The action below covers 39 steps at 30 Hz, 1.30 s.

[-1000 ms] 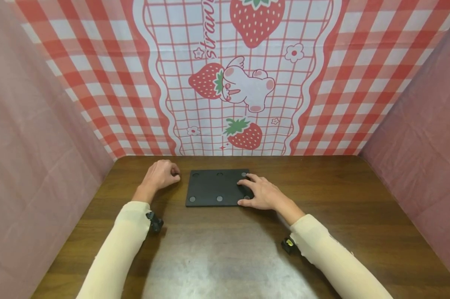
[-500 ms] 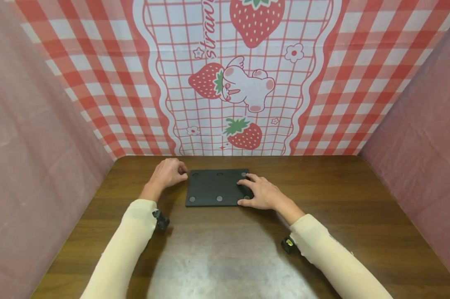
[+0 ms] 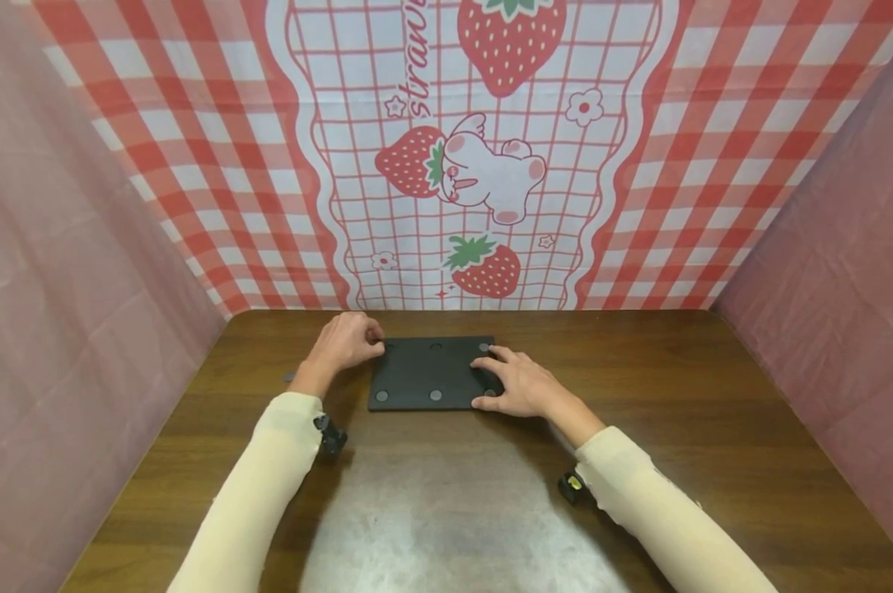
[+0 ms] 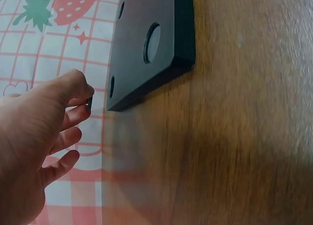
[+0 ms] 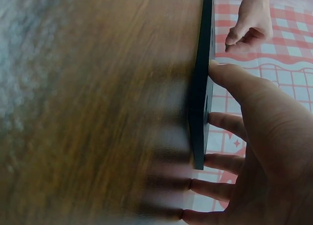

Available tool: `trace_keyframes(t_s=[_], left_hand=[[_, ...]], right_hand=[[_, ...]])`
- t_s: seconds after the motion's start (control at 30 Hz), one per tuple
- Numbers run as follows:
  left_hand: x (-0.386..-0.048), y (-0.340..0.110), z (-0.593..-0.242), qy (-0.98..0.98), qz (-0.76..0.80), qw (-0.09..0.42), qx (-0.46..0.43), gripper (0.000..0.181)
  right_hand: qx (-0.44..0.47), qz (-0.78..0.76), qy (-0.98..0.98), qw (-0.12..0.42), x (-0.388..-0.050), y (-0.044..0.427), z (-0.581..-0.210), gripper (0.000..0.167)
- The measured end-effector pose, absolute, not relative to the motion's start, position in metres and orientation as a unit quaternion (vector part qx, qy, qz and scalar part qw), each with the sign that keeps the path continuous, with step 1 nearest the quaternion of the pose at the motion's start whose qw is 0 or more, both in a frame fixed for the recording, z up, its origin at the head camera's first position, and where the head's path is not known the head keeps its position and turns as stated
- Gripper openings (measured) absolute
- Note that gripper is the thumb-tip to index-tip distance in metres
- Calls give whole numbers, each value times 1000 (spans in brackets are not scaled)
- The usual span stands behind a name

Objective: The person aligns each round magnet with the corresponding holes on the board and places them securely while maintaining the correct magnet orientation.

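A black rectangular board [image 3: 424,375] with round recesses lies flat on the table. Grey discs [image 3: 436,395] fill several of these recesses; the far middle recess [image 3: 436,347] looks dark and unfilled. My left hand [image 3: 346,339] hovers by the board's far left corner. Between its thumb and forefinger it pinches a small dark disc [image 4: 89,103], seen edge-on in the left wrist view, apart from the board there. Fingers spread, my right hand [image 3: 524,385] rests on the board's right end, its thumb [image 5: 222,73] touching the board in the right wrist view.
A small grey object [image 3: 289,376] lies on the wooden table [image 3: 446,494], partly hidden behind the left wrist. A strawberry-print cloth [image 3: 483,165] hangs at the table's back edge. Pink curtains [image 3: 832,247] flank both sides.
My left hand has moved right, from beside the board to over its far left corner. A small grey object has come into sight behind the left wrist. The right hand and board stay put.
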<state>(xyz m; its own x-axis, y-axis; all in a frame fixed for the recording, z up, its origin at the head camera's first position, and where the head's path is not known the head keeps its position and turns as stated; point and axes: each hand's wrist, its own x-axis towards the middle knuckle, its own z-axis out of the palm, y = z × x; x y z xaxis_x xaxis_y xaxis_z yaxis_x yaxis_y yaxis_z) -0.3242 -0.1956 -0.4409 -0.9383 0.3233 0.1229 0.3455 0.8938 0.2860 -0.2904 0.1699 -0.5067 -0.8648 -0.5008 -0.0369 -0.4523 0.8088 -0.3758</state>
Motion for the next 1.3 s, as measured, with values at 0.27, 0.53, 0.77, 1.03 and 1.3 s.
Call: trace_keyframes(t_s=[0.27,0.53,0.77,1.03,1.3], left_hand=[[-323,-189,-446,-969,-165,19,-185,23],[-321,-186,-449,-965,-167,23,-201,23],[-332,-191,-465,-960,-165,21,-223,23],[-338,-195,-477,-957,-153,44,-243,20],[-320,-187,-457,-963,-135,33,-231,20]], right_hand=[[-249,-168,951,72,-276,164,-485,79],[-246,-153,954,80,-262,158,-464,74],[-254,-167,949,79,-258,158,-458,75],[-251,-168,951,70,-276,165,-486,76],[-245,-170,951,80,-265,159,-469,74]])
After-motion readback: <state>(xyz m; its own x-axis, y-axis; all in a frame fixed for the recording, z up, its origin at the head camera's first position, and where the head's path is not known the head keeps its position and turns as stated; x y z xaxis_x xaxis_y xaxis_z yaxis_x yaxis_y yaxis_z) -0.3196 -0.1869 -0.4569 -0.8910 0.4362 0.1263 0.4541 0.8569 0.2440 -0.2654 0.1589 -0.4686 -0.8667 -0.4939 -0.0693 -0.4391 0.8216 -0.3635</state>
